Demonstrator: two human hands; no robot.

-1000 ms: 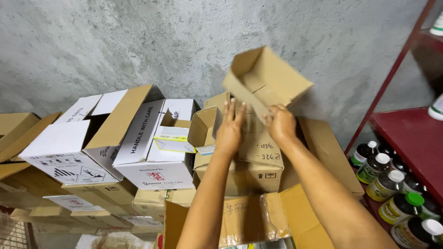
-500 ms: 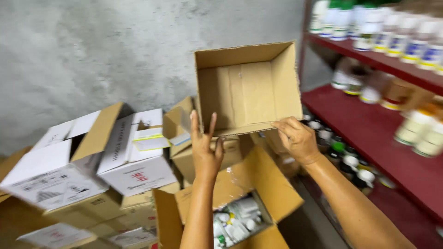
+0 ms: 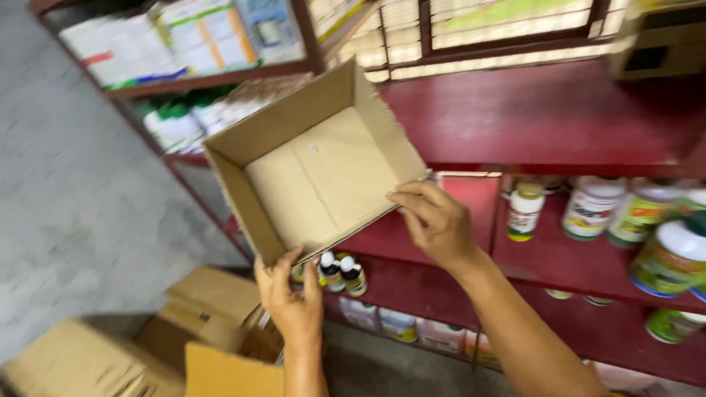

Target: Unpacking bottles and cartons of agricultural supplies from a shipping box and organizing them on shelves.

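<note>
An empty brown cardboard box [image 3: 323, 173] with its flaps cut off is held up in front of me, its open side facing me and tilted. My left hand [image 3: 289, 301] grips its lower left corner from below. My right hand [image 3: 435, 220] pinches the lower right edge. The box is in front of a dark red shelf unit [image 3: 544, 117].
White and brown bottles [image 3: 594, 209] with labels stand on the middle shelf at right, and small dark bottles [image 3: 342, 273] on a lower shelf. Packets fill the top left shelf [image 3: 184, 40]. Open brown cartons [image 3: 198, 338] lie at bottom left by a grey concrete wall [image 3: 66, 191].
My view has swung right, from the stacked cartons to the red shelves. The box has moved with my hands and tilted, and my left hand now grips its corner.
</note>
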